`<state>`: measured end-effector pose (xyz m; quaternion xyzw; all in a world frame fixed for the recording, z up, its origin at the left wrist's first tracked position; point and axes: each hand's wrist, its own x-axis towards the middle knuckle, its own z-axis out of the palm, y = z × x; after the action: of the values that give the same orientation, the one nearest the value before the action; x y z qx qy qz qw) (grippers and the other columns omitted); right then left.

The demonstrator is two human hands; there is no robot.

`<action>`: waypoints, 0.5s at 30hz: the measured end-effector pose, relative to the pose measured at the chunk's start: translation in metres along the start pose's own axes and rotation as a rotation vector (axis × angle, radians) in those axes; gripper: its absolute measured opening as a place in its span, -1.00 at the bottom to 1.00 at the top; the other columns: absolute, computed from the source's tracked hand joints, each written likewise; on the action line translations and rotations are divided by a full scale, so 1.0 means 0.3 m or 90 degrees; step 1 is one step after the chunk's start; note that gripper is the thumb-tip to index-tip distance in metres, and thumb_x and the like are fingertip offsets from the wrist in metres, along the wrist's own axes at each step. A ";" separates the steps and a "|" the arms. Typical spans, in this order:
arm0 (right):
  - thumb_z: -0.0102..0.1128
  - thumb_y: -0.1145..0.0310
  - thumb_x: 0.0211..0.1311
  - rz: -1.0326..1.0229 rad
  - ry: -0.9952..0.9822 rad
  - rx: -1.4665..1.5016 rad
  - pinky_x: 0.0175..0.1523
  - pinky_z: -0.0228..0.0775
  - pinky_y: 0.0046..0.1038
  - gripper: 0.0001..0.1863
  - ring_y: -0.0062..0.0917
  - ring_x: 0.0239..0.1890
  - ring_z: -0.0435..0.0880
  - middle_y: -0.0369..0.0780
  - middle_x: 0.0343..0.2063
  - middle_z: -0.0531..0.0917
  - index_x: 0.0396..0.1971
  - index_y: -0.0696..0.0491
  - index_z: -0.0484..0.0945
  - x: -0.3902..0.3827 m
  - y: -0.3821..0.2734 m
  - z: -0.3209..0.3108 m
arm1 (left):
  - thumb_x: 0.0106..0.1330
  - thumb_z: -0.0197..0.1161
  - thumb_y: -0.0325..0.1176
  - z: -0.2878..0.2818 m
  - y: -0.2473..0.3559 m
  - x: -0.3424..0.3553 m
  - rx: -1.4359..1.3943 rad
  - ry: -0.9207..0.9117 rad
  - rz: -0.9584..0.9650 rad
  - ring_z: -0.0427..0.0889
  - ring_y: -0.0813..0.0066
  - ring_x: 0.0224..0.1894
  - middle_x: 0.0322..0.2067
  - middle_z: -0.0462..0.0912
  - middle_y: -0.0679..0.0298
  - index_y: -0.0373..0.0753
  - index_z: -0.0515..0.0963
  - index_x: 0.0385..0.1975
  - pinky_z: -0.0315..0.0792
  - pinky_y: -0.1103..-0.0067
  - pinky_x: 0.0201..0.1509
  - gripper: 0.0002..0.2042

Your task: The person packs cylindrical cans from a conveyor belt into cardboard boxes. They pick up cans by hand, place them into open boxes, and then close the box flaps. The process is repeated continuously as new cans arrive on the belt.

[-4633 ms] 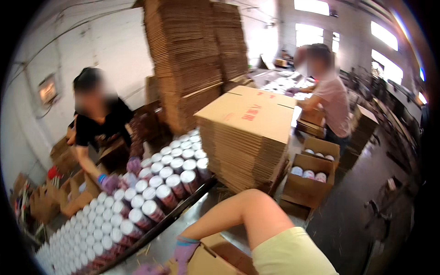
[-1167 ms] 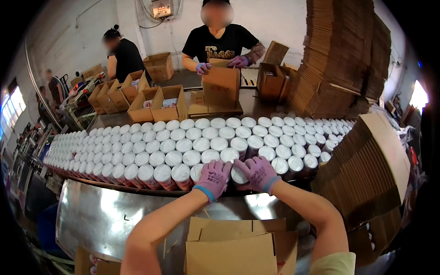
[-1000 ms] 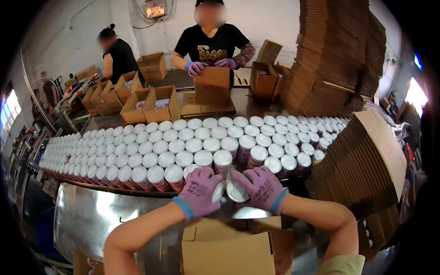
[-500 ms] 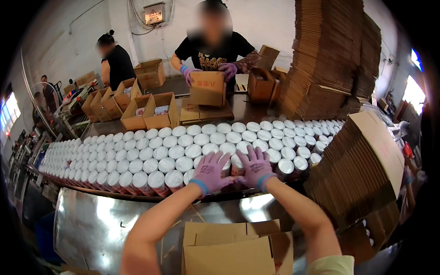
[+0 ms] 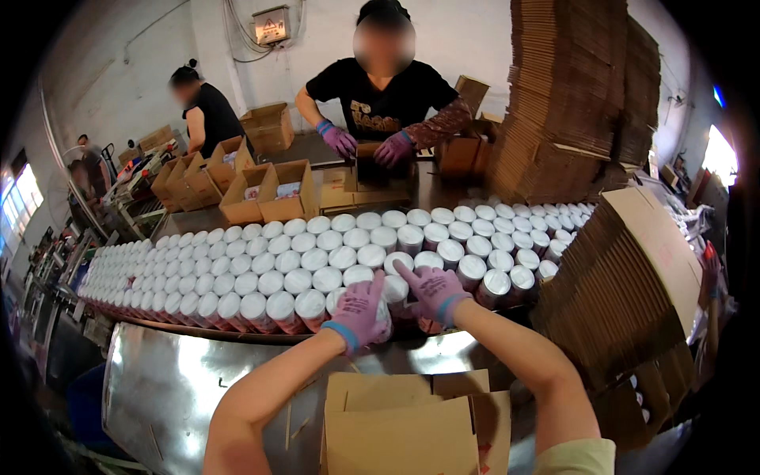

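Note:
Rows of cans [image 5: 299, 305] with white lids and reddish printed sides stand upright, packed closely together. My left hand [image 5: 358, 313], in a purple glove with a blue cuff, curls against cans at the near edge. My right hand [image 5: 435, 293], gloved alike, reaches over the cans beside it, its index finger stretched onto a lid. A white-lidded can [image 5: 394, 290] stands between the two hands. Both hands look closed round cans, though their palms hide much of the grip. Below them, an open cardboard box [image 5: 400, 439] sits on the metal table [image 5: 190, 380].
Flattened cartons are stacked at the right [image 5: 617, 293] and, taller, behind [image 5: 566, 103]. Across the cans, a co-worker [image 5: 380, 103] in purple gloves handles a box [image 5: 372, 172]. Open boxes [image 5: 286, 207] with cans stand at back left, near another person [image 5: 218, 119].
My fingers have drawn in from lying spread over the lids, and cans between my hands have shifted. The co-worker's box has been lowered to the table.

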<state>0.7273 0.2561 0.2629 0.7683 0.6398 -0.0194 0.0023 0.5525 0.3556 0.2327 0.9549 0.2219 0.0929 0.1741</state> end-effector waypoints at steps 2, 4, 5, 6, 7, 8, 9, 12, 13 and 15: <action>0.23 0.02 0.04 0.028 -0.165 -0.076 -0.07 0.34 -0.21 -0.13 -0.28 -0.02 0.57 -0.17 -0.08 0.60 0.35 -0.17 0.04 0.037 -0.061 -0.032 | -0.05 0.36 -0.25 0.001 0.058 0.001 0.053 -0.063 -0.013 0.28 0.00 0.15 0.10 0.31 -0.03 -0.29 -0.12 0.36 0.25 0.20 0.17 -0.02; 0.30 0.10 0.01 -0.058 -0.199 -0.162 -0.08 0.34 -0.23 -0.17 -0.29 -0.02 0.57 -0.20 -0.11 0.62 0.31 -0.15 0.14 0.082 -0.075 0.019 | -0.11 0.32 -0.17 0.071 0.039 -0.016 0.056 0.001 -0.021 0.27 -0.04 0.12 0.05 0.34 -0.02 -0.31 -0.10 0.36 0.19 0.17 0.21 0.01; 0.33 0.16 -0.03 -0.050 -0.165 -0.141 -0.09 0.35 -0.24 -0.20 -0.30 -0.02 0.57 -0.21 -0.12 0.63 0.27 -0.14 0.20 0.084 -0.088 0.016 | -0.10 0.33 -0.17 0.060 0.035 -0.024 0.030 0.008 -0.030 0.27 -0.05 0.12 0.06 0.33 -0.02 -0.31 -0.10 0.36 0.18 0.16 0.20 0.00; 0.37 0.22 -0.07 -0.041 -0.131 -0.121 -0.10 0.35 -0.25 -0.22 -0.30 -0.01 0.57 -0.22 -0.13 0.63 0.24 -0.13 0.25 0.085 -0.101 0.011 | -0.10 0.33 -0.18 0.044 0.030 -0.027 0.004 0.015 -0.038 0.26 -0.05 0.12 0.06 0.33 -0.01 -0.31 -0.10 0.36 0.17 0.15 0.20 0.00; 0.41 0.27 -0.10 -0.034 -0.106 -0.102 -0.11 0.35 -0.26 -0.24 -0.31 -0.01 0.57 -0.23 -0.14 0.64 0.20 -0.12 0.31 0.073 -0.124 0.003 | -0.10 0.34 -0.18 0.048 0.030 -0.044 0.011 0.026 -0.034 0.26 -0.04 0.11 0.06 0.32 -0.01 -0.31 -0.09 0.36 0.17 0.15 0.20 0.00; 0.41 0.28 -0.11 -0.054 -0.129 -0.124 -0.11 0.35 -0.27 -0.25 -0.31 -0.01 0.57 -0.23 -0.14 0.64 0.18 -0.12 0.32 0.070 -0.138 0.006 | -0.09 0.34 -0.18 0.049 0.033 -0.062 0.018 0.038 -0.029 0.26 -0.04 0.11 0.06 0.32 -0.01 -0.30 -0.08 0.36 0.16 0.16 0.20 -0.01; 0.42 0.29 -0.12 -0.074 -0.152 -0.147 -0.11 0.34 -0.27 -0.26 -0.31 -0.01 0.56 -0.23 -0.15 0.64 0.17 -0.12 0.33 0.067 -0.150 0.008 | -0.09 0.35 -0.18 0.047 0.039 -0.080 0.026 0.050 -0.024 0.26 -0.04 0.10 0.06 0.32 0.00 -0.30 -0.07 0.36 0.16 0.16 0.20 -0.01; 0.29 0.08 0.02 -0.070 -0.176 -0.124 -0.07 0.33 -0.26 -0.32 -0.26 -0.04 0.58 -0.17 -0.16 0.65 0.19 -0.13 0.31 0.052 -0.145 -0.017 | -0.10 0.36 -0.18 0.005 0.086 -0.151 0.037 0.026 -0.077 0.27 -0.01 0.09 0.05 0.32 0.00 -0.28 -0.06 0.36 0.15 0.17 0.20 -0.01; 0.26 0.03 0.04 -0.065 -0.160 -0.059 -0.06 0.33 -0.25 -0.31 -0.25 -0.06 0.59 -0.16 -0.17 0.65 0.20 -0.13 0.29 0.038 -0.161 -0.047 | -0.13 0.39 -0.17 0.017 0.062 -0.191 0.032 0.081 -0.058 0.27 -0.01 0.09 0.05 0.31 -0.01 -0.27 -0.05 0.36 0.15 0.16 0.19 0.01; 0.17 -0.09 0.10 -0.078 -0.135 -0.010 -0.01 0.33 -0.22 -0.27 -0.22 -0.07 0.59 -0.11 -0.16 0.65 0.26 -0.16 0.23 0.024 -0.136 -0.049 | -0.12 0.36 -0.11 -0.025 0.071 -0.233 -0.026 0.075 -0.072 0.24 -0.03 0.11 0.06 0.30 -0.03 -0.26 -0.05 0.37 0.13 0.15 0.21 0.01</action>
<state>0.6887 0.2709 0.2782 0.7215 0.6817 -0.0955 0.0750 0.4970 0.3078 0.2406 0.9300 0.2834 0.1431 0.1850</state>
